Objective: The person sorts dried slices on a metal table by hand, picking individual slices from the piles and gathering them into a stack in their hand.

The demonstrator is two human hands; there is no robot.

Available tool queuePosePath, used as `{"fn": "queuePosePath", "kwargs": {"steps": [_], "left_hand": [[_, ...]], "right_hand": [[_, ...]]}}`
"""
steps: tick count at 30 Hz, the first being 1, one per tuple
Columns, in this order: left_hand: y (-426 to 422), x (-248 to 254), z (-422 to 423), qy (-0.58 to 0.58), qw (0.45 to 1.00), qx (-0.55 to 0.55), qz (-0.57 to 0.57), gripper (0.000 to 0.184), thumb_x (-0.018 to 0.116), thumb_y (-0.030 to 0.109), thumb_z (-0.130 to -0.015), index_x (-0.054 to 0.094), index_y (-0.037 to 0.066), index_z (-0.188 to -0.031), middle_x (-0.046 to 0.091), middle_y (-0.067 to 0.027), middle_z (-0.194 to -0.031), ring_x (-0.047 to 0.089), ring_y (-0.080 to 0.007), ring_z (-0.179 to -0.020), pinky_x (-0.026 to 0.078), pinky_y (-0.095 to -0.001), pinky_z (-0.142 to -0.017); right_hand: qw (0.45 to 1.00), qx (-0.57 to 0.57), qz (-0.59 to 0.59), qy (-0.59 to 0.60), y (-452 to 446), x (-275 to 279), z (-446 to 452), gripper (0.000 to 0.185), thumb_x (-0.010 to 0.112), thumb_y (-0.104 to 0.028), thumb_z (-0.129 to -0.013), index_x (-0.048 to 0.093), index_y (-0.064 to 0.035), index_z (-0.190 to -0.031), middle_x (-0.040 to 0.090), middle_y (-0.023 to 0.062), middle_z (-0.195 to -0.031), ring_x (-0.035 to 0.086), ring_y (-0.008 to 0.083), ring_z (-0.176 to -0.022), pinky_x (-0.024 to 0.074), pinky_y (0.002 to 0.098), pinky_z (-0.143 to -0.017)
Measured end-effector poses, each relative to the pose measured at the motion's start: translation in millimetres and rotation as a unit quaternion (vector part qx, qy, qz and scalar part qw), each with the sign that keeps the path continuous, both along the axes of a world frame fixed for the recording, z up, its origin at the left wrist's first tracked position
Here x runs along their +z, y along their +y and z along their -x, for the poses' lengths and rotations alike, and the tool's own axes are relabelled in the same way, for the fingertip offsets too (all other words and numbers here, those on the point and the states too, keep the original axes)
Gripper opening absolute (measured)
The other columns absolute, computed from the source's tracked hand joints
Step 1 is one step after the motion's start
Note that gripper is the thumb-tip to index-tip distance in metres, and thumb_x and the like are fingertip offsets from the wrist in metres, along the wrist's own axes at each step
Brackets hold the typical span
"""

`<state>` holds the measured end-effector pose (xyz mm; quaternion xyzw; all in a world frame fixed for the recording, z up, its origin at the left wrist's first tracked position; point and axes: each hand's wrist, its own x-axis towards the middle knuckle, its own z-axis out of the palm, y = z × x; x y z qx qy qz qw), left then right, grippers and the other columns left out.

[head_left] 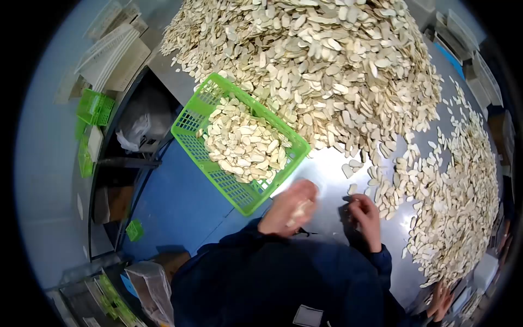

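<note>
My left hand (pixel 295 208), smeared by motion, is curled around a few pale slices (pixel 299 213) beside the near corner of a green plastic basket (pixel 246 209). The basket sits tilted at the table's left edge, with a heap of pale, oval dried slices (pixel 245 143) in it. My right hand (pixel 365 218) is low over the metal table (pixel 327 177), its fingers curled in. One loose slice (pixel 352 189) lies just beyond its fingertips. Whatever those fingers hold, if anything, is hidden.
A large pile of slices (pixel 327 65) covers the back of the table, and another pile (pixel 457 212) spreads along the right. Another person's hand (pixel 440 301) shows at lower right. Stacked white trays (pixel 111 57) and small green baskets (pixel 95 107) stand at left, above blue floor (pixel 169 188).
</note>
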<state>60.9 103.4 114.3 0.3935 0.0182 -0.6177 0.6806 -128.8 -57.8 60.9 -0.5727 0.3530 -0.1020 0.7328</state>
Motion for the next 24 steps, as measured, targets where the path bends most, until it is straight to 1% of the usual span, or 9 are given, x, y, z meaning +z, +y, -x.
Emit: {"fn": "queuePosePath", "kwargs": {"steps": [1, 4, 6, 8, 11, 14, 17, 20, 24], "left_hand": [[6, 14, -7, -0.011, 0.992, 0.108, 0.062, 0.017, 0.052, 0.024, -0.095, 0.053, 0.008, -0.098, 0.052, -0.0042, -0.079, 0.045, -0.0082, -0.058, 0.032, -0.0187, -0.038], [10, 44, -39, -0.412, 0.879, 0.241, -0.026, 0.018, 0.053, 0.018, -0.094, 0.056, 0.006, -0.106, 0.054, -0.0045, -0.096, 0.051, -0.0117, -0.074, 0.039, -0.0228, -0.059], [6, 56, -53, -0.689, 0.665, 0.215, -0.192, 0.027, 0.055, 0.012, -0.091, 0.058, 0.003, -0.117, 0.057, -0.0071, -0.114, 0.056, -0.0162, -0.091, 0.045, -0.0280, -0.076], [1, 56, -55, -0.882, 0.395, 0.136, -0.220, 0.031, 0.055, 0.011, -0.090, 0.057, 0.003, -0.120, 0.051, -0.0137, -0.128, 0.049, -0.0268, -0.117, 0.040, -0.0376, -0.094], [-14, 40, -23, -0.808, 0.585, 0.030, -0.063, 0.035, 0.056, 0.011, -0.085, 0.058, 0.002, -0.120, 0.049, -0.0181, -0.128, 0.043, -0.0330, -0.123, 0.037, -0.0406, -0.100], [-52, 24, 16, -0.691, 0.706, -0.150, -0.037, 0.039, 0.059, 0.007, -0.084, 0.055, 0.001, -0.123, 0.053, -0.0141, -0.113, 0.058, -0.0200, -0.088, 0.050, -0.0313, -0.073], [-74, -40, 36, -0.687, 0.688, -0.230, -0.037, 0.051, 0.061, 0.009, -0.083, 0.046, 0.001, -0.131, 0.057, -0.0155, -0.096, 0.058, -0.0232, -0.073, 0.048, -0.0324, -0.064], [-97, -71, 70, -0.716, 0.646, -0.265, -0.016, 0.053, 0.062, 0.014, -0.081, 0.045, -0.003, -0.128, 0.058, -0.0173, -0.087, 0.057, -0.0286, -0.069, 0.047, -0.0361, -0.065], [-135, -58, 107, -0.664, 0.655, -0.356, 0.059, 0.043, 0.062, 0.012, -0.082, 0.052, -0.002, -0.122, 0.058, -0.0149, -0.079, 0.058, -0.0298, -0.070, 0.047, -0.0373, -0.066]], "right_hand": [[0.999, 0.016, -0.044, -0.021, 6, -7, -1, 0.032, 0.057, -0.011, -0.090, 0.051, -0.0009, -0.120, 0.059, 0.0035, -0.080, 0.054, 0.0077, -0.060, 0.0397, 0.0198, -0.048], [0.991, 0.037, -0.126, -0.016, 24, -7, -5, 0.059, 0.057, -0.013, -0.090, 0.030, 0.0021, -0.140, 0.060, 0.0081, -0.088, 0.059, 0.0108, -0.066, 0.0450, 0.0219, -0.048], [0.986, 0.051, -0.156, -0.020, 26, -8, -3, 0.066, 0.058, -0.015, -0.090, 0.023, 0.0006, -0.144, 0.061, 0.0095, -0.094, 0.062, 0.0130, -0.071, 0.0483, 0.0228, -0.050], [0.987, 0.035, -0.154, -0.013, 23, -7, 9, 0.067, 0.058, -0.016, -0.090, 0.023, 0.0004, -0.144, 0.061, 0.0098, -0.094, 0.063, 0.0139, -0.072, 0.0508, 0.0243, -0.051], [0.987, -0.080, -0.140, -0.006, 3, -9, 53, 0.066, 0.056, -0.015, -0.090, 0.022, 0.0016, -0.143, 0.060, 0.0114, -0.092, 0.063, 0.0163, -0.072, 0.0532, 0.0266, -0.052], [0.936, -0.350, -0.029, -0.006, -14, -8, 104, 0.062, 0.054, -0.012, -0.091, 0.022, 0.0031, -0.142, 0.060, 0.0135, -0.090, 0.062, 0.0170, -0.072, 0.0530, 0.0265, -0.052], [0.872, -0.486, 0.045, -0.038, -11, -19, 140, 0.055, 0.052, -0.009, -0.091, 0.027, 0.0040, -0.139, 0.060, 0.0136, -0.089, 0.060, 0.0162, -0.069, 0.0525, 0.0258, -0.051], [0.896, -0.440, -0.010, -0.066, 15, -10, 146, 0.047, 0.051, -0.007, -0.092, 0.036, 0.0038, -0.134, 0.059, 0.0133, -0.089, 0.060, 0.0152, -0.069, 0.0516, 0.0247, -0.051], [0.925, -0.335, -0.119, -0.138, 38, -21, 137, 0.040, 0.051, -0.008, -0.093, 0.040, 0.0019, -0.130, 0.060, 0.0133, -0.087, 0.061, 0.0164, -0.068, 0.0521, 0.0255, -0.051]]}}
